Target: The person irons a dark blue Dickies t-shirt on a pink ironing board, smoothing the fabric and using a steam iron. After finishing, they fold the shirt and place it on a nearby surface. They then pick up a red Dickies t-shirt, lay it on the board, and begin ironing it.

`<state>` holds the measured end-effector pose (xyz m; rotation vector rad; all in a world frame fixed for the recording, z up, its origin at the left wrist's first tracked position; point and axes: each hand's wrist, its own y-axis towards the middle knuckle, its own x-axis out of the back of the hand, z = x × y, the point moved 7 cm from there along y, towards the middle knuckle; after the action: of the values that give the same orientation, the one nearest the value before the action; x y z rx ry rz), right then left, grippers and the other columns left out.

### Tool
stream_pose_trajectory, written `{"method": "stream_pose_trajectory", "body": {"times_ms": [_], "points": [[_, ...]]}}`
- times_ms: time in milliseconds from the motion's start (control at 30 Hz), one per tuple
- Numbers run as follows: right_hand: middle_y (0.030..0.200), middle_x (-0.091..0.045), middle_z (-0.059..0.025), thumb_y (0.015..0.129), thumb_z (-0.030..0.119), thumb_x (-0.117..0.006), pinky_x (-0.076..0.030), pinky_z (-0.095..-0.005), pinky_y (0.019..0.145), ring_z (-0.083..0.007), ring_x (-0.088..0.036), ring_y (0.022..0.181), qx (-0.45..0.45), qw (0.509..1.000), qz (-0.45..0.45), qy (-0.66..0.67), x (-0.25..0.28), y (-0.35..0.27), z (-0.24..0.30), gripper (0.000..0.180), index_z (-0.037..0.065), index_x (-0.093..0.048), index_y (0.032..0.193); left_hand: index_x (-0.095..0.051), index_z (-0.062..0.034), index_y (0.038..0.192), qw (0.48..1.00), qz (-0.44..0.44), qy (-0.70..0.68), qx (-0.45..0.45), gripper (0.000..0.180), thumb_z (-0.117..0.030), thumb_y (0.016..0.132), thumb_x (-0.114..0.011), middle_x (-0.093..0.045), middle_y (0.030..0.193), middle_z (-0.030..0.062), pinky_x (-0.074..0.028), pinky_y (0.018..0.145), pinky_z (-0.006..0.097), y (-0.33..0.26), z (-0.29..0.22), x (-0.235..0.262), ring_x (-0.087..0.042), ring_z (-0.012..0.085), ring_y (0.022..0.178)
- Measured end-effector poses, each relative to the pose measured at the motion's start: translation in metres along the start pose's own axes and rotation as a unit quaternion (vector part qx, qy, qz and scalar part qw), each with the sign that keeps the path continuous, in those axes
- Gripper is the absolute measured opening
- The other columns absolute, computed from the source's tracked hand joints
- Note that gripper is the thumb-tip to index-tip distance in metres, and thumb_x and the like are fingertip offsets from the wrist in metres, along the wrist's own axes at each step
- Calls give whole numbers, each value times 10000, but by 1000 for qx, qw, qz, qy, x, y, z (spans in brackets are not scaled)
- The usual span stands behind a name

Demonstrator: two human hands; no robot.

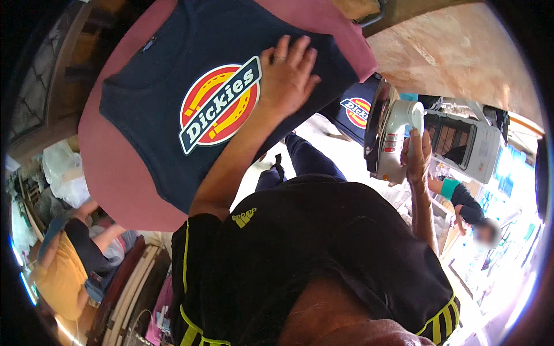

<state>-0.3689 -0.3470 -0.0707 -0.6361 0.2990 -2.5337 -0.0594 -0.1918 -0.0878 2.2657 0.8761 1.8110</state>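
Note:
A dark navy sleeveless shirt (150, 109) lies spread on a padded pink ironing board (124, 179). Its chest carries a red, yellow and white printed emblem (219, 104). My left hand (291, 75) rests flat on the cloth beside the emblem, fingers stretched out and a little apart. Off to the right of the board, my right hand (416, 153) grips the handle of a pale clothes iron (392, 141). The iron is held tilted up, its dark soleplate side toward the board and apart from the shirt. Behind it shows another dark garment (355, 101) with a matching emblem, partly hidden.
A white, box-like frame with a dark opening (467, 141) stands beyond the iron. At far right is a person in a dark top (468, 205); at lower left, one in yellow (60, 271). Plastic bags (63, 173) and stacked boards (127, 288) sit left.

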Motion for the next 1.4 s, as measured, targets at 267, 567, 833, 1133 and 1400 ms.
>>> {"method": "stream_pose_trajectory", "body": {"times_ms": [267,567,833,1133,1400], "points": [[588,-422,57,995,362,-545,-324,-205,357,-30,-392,429,-36,998,-8,45,-1,-5,-49,281,89,-519,1052,-703,-153,1091,904,254,-336,-74,296,-359,887,-645,-651,1202,67,-304,1060,520,-64,-91,-12,-522,219,1229],[583,-441,49,1014,311,-530,-313,-210,354,-37,-400,423,-5,995,94,27,-50,-4,-50,203,117,-491,967,-356,-168,1494,983,135,-95,76,807,-612,857,-578,-186,1595,142,-154,1116,661,-107,-38,16,-147,405,1465],[552,-461,-4,1009,335,-486,-321,-285,371,-97,-429,422,110,969,158,-155,-76,-15,-87,310,27,-505,1043,-282,-18,1491,909,47,156,383,903,-608,866,-559,-177,1590,207,-123,1134,597,-250,57,126,-131,412,1472],[554,-466,-15,1001,307,-480,-343,-286,404,-88,-441,450,59,958,216,-178,-96,-46,-64,282,28,-520,1002,-330,-111,1507,835,-9,300,462,637,-450,980,-447,-207,1597,148,-106,1152,585,-297,106,201,-137,405,1472],[556,-442,29,987,241,-498,-306,-243,382,-53,-397,428,82,984,127,-99,-51,-67,14,198,52,-508,931,-430,-118,1448,895,-21,268,355,649,-535,952,-462,-306,1557,127,-162,1131,611,-210,191,172,-225,389,1446]]}}
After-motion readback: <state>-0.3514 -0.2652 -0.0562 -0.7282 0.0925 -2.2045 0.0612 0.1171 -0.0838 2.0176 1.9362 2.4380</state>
